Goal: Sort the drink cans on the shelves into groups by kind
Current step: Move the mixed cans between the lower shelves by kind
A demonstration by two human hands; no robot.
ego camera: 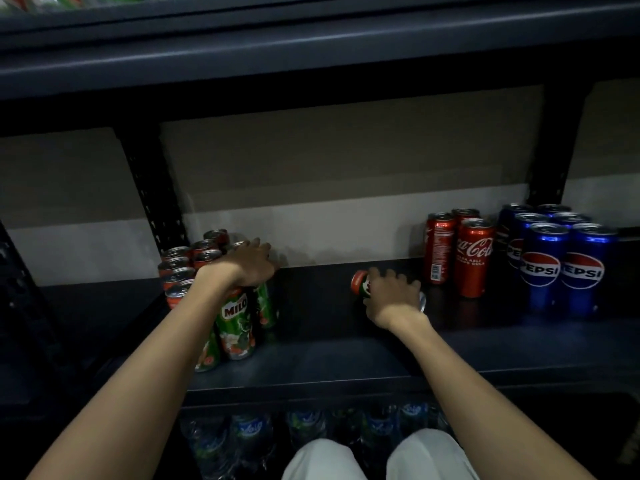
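Observation:
On the dark shelf (pixel 325 362) a cluster of green Milo cans (pixel 235 327) stands at the left. My left hand (pixel 247 265) lies over the top of the cluster's right side, fingers wrapped around a can top. A single Milo can (pixel 359 285) lies on its side mid-shelf, and my right hand (pixel 391 294) grips it from above. At the right stand three red Coca-Cola cans (pixel 472 258), upright, and beside them several blue Pepsi cans (pixel 561 265).
Another shelf board (pixel 311 53) hangs low overhead. A black perforated upright (pixel 156 195) rises behind the Milo cans. Water bottles (pixel 304 431) fill the level below. My knees (pixel 381 459) are at the bottom edge.

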